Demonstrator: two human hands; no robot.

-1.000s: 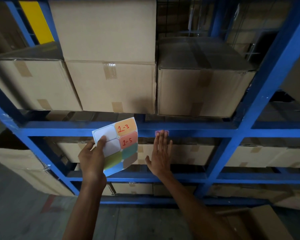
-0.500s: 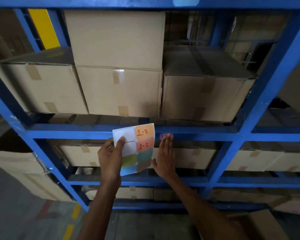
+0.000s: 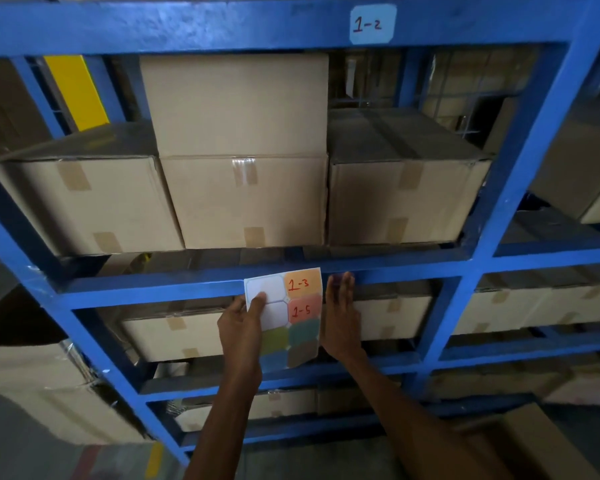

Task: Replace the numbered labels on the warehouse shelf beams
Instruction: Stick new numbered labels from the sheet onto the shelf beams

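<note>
Left hand [image 3: 241,327] pinches label sheet [image 3: 286,317] by its blank corner before the middle beam [image 3: 153,289]; right hand [image 3: 340,317], fingers together and flat, covers the beam's label spot — advise firm, even rubbing outward toward the edges.

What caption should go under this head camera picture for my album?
Left hand holds a sticker sheet while the right hand presses flat on the blue shelf beam, below label 1-2.
</note>
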